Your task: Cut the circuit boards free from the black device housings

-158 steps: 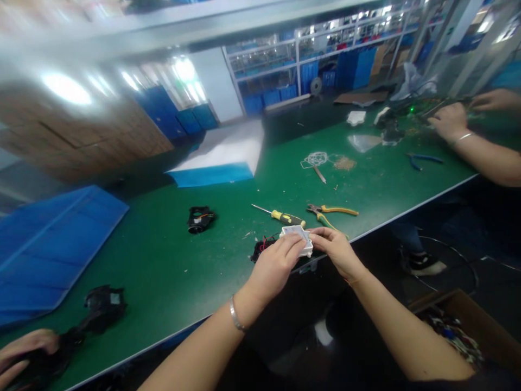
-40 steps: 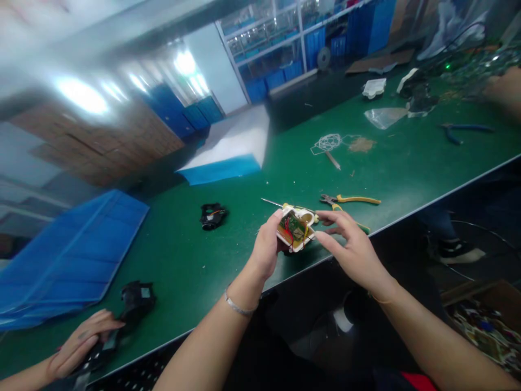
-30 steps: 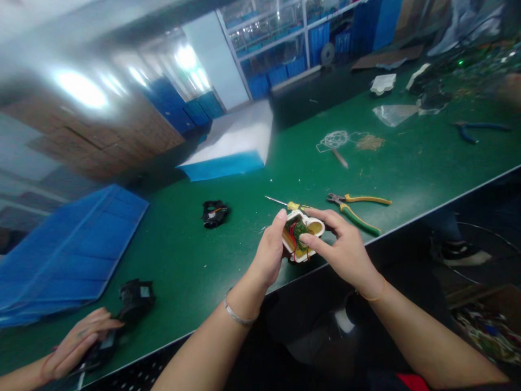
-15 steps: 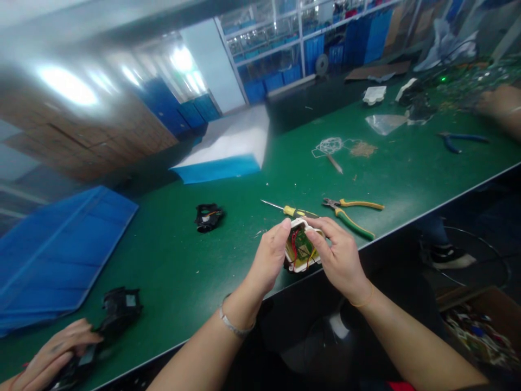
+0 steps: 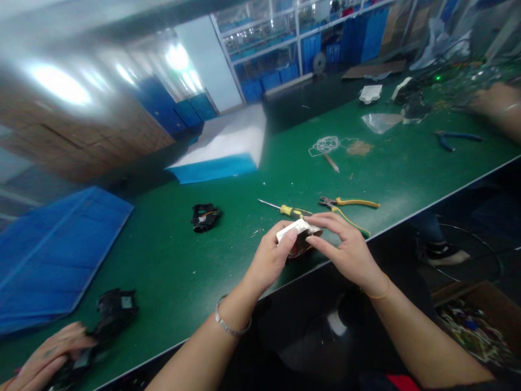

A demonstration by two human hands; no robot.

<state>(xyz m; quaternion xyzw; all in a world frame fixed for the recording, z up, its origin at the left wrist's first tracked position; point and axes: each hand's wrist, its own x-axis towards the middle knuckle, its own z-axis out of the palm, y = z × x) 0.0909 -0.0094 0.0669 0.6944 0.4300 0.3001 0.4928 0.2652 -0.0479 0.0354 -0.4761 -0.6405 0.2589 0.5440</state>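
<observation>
Over the near edge of the green table (image 5: pixel 252 184), both my hands grip a small white plastic housing (image 5: pixel 293 232) with red wires and a board inside. My left hand (image 5: pixel 272 255) curls round its left side, thumb on the white top. My right hand (image 5: pixel 345 247) pinches its right side with bent fingers. The housing is tilted, its white face turned up toward me. Just behind it lie a yellow-handled screwdriver (image 5: pixel 285 209) and yellow-green pliers (image 5: pixel 345 206).
A black part (image 5: pixel 204 216) lies left of centre. Blue sheets (image 5: pixel 52 250) and a white-blue box (image 5: pixel 222 149) sit at the back left. Another person's hand (image 5: pixel 49 358) holds a black part (image 5: pixel 114 309) at bottom left. A co-worker's hand (image 5: pixel 494 103) works at far right near blue pliers (image 5: pixel 456 138).
I have turned the housing so its white shell faces up; earlier its open side with board and wires faced me. Both hands stayed on it near the table edge.
</observation>
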